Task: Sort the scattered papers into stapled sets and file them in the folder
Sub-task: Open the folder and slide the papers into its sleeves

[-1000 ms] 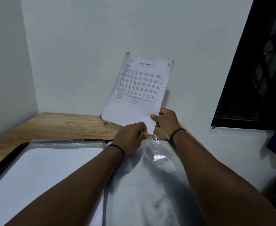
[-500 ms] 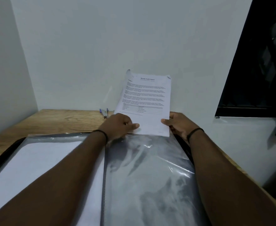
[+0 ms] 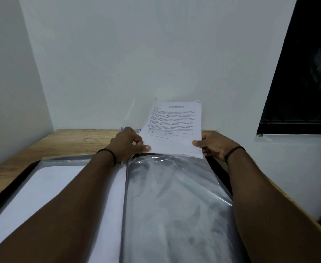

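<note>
A printed paper set (image 3: 175, 128) with a title and a small table is held tilted at the far end of the open folder (image 3: 218, 168). My left hand (image 3: 129, 143) pinches its lower left corner and my right hand (image 3: 212, 145) grips its lower right edge. The set's bottom edge meets the top opening of the clear plastic sleeve (image 3: 175, 202) on the folder's right side. The left sleeve (image 3: 47, 186) holds white paper. I cannot tell whether the set's edge is inside the right sleeve.
The folder lies on a wooden desk (image 3: 70, 141) in a corner between white walls. Pens (image 3: 122, 129) lie by the back wall, partly behind my left hand. A dark window (image 3: 298, 73) is at the right.
The paper set has come down from upright in the air to the top of the right sleeve. Both hands moved apart to its lower corners.
</note>
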